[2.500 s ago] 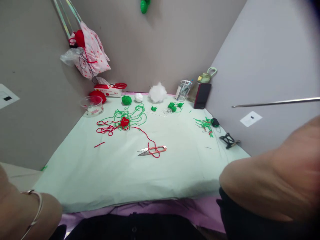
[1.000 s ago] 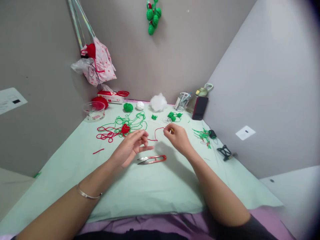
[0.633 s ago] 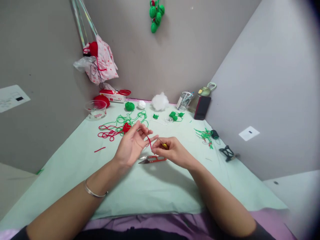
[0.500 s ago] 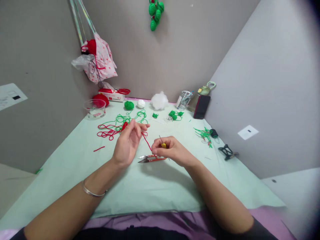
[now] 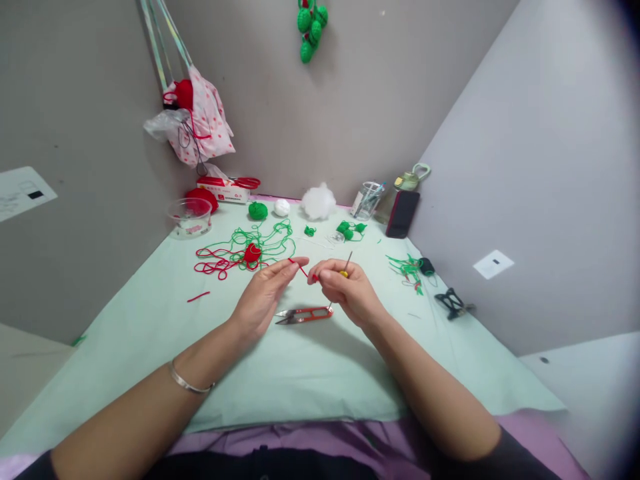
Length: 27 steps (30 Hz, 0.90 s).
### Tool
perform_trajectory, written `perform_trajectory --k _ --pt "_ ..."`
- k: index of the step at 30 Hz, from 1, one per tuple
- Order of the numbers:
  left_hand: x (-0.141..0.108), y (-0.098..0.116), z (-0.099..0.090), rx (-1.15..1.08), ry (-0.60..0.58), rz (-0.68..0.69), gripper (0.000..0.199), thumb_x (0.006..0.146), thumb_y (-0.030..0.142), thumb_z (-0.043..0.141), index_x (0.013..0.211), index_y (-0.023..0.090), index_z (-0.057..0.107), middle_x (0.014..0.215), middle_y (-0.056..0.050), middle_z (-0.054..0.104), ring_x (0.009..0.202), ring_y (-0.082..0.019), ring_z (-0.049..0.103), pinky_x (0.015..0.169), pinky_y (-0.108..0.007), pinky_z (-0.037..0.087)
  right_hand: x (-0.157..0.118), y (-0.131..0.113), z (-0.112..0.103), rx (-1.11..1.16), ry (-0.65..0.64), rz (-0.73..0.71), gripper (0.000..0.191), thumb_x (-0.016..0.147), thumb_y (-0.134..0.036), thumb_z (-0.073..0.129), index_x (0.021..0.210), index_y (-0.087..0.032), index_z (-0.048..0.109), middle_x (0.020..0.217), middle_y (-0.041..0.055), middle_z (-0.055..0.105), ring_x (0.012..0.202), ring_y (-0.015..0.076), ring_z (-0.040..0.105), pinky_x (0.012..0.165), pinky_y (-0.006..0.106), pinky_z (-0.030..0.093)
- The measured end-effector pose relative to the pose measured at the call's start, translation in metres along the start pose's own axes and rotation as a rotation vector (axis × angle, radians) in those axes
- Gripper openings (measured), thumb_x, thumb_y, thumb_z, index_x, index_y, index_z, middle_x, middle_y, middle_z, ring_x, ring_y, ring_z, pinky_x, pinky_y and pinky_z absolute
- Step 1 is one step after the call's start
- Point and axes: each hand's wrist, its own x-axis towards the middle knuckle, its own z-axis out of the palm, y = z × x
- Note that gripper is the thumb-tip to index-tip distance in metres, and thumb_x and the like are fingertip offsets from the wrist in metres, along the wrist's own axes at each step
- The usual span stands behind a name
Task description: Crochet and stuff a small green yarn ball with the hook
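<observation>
My left hand [image 5: 263,297], a bracelet on its wrist, is closed, with thumb and fingers pinching a strand of red yarn [image 5: 303,270]. That strand runs across a short gap to my right hand [image 5: 350,288]. Curled closed, my right hand holds a crochet hook [image 5: 345,273] with a yellow grip, its thin metal shaft slanting out above and below the fingers. A small bit of red yarn work shows at the right fingertips, mostly hidden. Orange-handled thread snips [image 5: 320,313] lie on the cloth just below both hands.
Beyond my left hand lie a red yarn ball [image 5: 253,253] and tangled green yarn [image 5: 240,237]. Farther back are a green ball [image 5: 258,211], white stuffing [image 5: 319,202], a clear tub [image 5: 190,219] and a phone [image 5: 403,215]. Green scraps [image 5: 407,270] and a black stand [image 5: 451,304] lie right.
My left hand has turned and lowered, its spread fingers now closed on the yarn. My right hand has risen slightly with the hook, and the yarn between the hands is shorter.
</observation>
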Motion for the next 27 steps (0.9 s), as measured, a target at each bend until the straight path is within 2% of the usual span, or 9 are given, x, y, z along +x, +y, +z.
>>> perform_trajectory --k 3,5,7,10,13,18,23,27 --pt "0.002 0.001 -0.004 0.066 0.055 0.070 0.018 0.088 0.039 0.073 0.099 0.027 0.082 0.114 -0.006 0.076 0.128 -0.028 0.059 0.116 -0.046 0.036 0.005 0.002 -0.001 0.055 0.060 0.093 0.026 0.077 -0.041 0.081 0.081 -0.015 0.076 0.063 -0.0029 0.059 0.045 0.0020 0.019 0.046 0.026 0.012" --pt "0.001 0.003 -0.005 0.126 0.067 0.147 0.012 0.084 0.034 0.077 0.092 0.028 0.083 0.112 -0.005 0.074 0.132 -0.027 0.053 0.119 -0.041 0.032 0.007 0.004 -0.002 0.057 0.083 0.160 0.028 0.070 -0.038 0.086 0.083 -0.015 0.076 0.068 -0.0023 0.063 0.045 0.0014 0.019 0.045 0.026 0.009" --pt "-0.001 0.004 -0.004 0.178 0.063 0.215 0.009 0.082 0.031 0.079 0.088 0.028 0.084 0.111 -0.005 0.073 0.135 -0.026 0.050 0.120 -0.037 0.029 0.007 0.006 -0.002 0.038 0.066 0.231 0.032 0.065 -0.036 0.089 0.084 -0.015 0.075 0.072 -0.0019 0.066 0.045 0.0013 0.019 0.045 0.026 0.008" --pt "-0.002 0.006 -0.002 0.255 0.049 0.262 0.008 0.083 0.030 0.078 0.088 0.029 0.085 0.109 -0.006 0.071 0.133 -0.026 0.050 0.118 -0.037 0.032 0.005 0.009 0.000 -0.003 -0.004 0.286 0.032 0.065 -0.036 0.090 0.080 -0.015 0.073 0.060 -0.0063 0.056 0.046 0.0024 0.022 0.046 0.026 0.010" --pt "-0.003 0.005 -0.001 0.296 0.042 0.246 0.011 0.084 0.032 0.077 0.090 0.027 0.084 0.107 -0.006 0.072 0.128 -0.027 0.055 0.113 -0.036 0.037 0.004 0.010 0.003 -0.043 -0.007 0.275 0.032 0.065 -0.037 0.090 0.076 -0.015 0.070 0.054 -0.0090 0.047 0.046 0.0030 0.022 0.046 0.026 0.011" --pt "-0.002 0.005 0.000 0.298 0.036 0.164 0.024 0.092 0.040 0.067 0.101 0.023 0.082 0.107 -0.007 0.077 0.108 -0.026 0.067 0.099 -0.034 0.047 0.006 0.009 0.002 -0.093 0.087 0.199 0.033 0.064 -0.039 0.089 0.079 -0.016 0.070 0.055 -0.0083 0.048 0.047 0.0039 0.024 0.046 0.026 0.013" --pt "-0.002 0.003 0.001 0.305 0.076 0.176 0.017 0.085 0.034 0.075 0.095 0.023 0.083 0.105 -0.006 0.078 0.107 -0.026 0.067 0.101 -0.035 0.046 0.004 0.008 0.004 -0.180 0.204 0.094 0.031 0.066 -0.039 0.087 0.080 -0.016 0.072 0.060 -0.0058 0.053 0.052 0.0058 0.030 0.050 0.026 0.022" --pt "-0.003 0.003 0.001 0.300 0.095 0.168 0.013 0.081 0.031 0.077 0.088 0.022 0.083 0.098 -0.006 0.078 0.101 -0.026 0.068 0.097 -0.036 0.048 0.002 0.008 0.008 -0.228 0.221 0.026 0.029 0.069 -0.040 0.085 0.080 -0.016 0.072 0.064 -0.0038 0.056 0.056 0.0078 0.036 0.054 0.026 0.027"
